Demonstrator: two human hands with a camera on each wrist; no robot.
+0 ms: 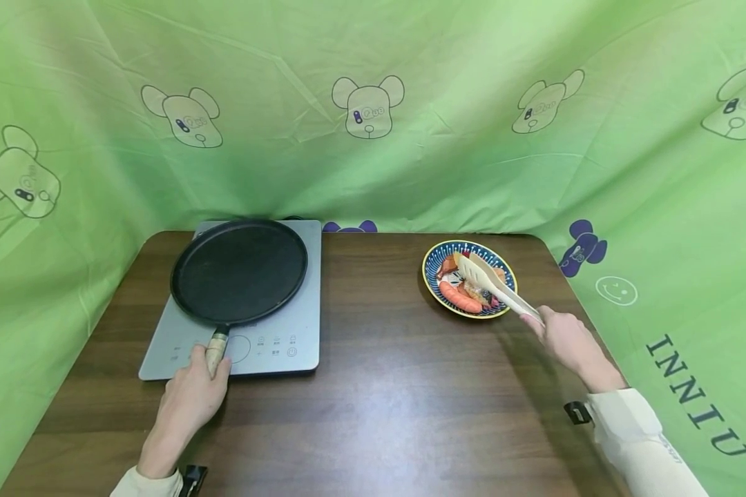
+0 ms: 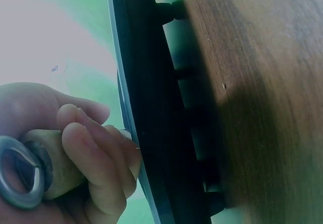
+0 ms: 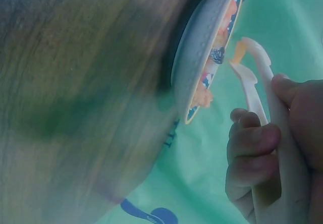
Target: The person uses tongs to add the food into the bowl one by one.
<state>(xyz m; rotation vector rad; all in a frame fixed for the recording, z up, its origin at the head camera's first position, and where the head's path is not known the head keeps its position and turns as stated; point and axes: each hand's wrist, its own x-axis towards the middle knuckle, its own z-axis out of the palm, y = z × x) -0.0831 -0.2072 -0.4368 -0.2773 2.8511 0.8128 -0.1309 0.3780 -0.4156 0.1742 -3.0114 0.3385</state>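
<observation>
While left fingers (image 2: 96,163) curl round pan handle (image 1: 216,352), right fingers (image 3: 255,141) grip tongs (image 3: 288,173).

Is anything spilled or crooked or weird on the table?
Nothing looks spilled or broken. One slightly odd thing is the black pan: its left rim seems to reach past the edge of the cooktop, so it looks off-centre, though the camera angle may cause that.

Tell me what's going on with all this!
A person's left hand grips the handle of a black pan on a cooktop. Their right hand holds tongs above a patterned plate, where a pink sausage lies among other food. An orange piece is between the tongs' tips, but I can't tell what it is.
</observation>
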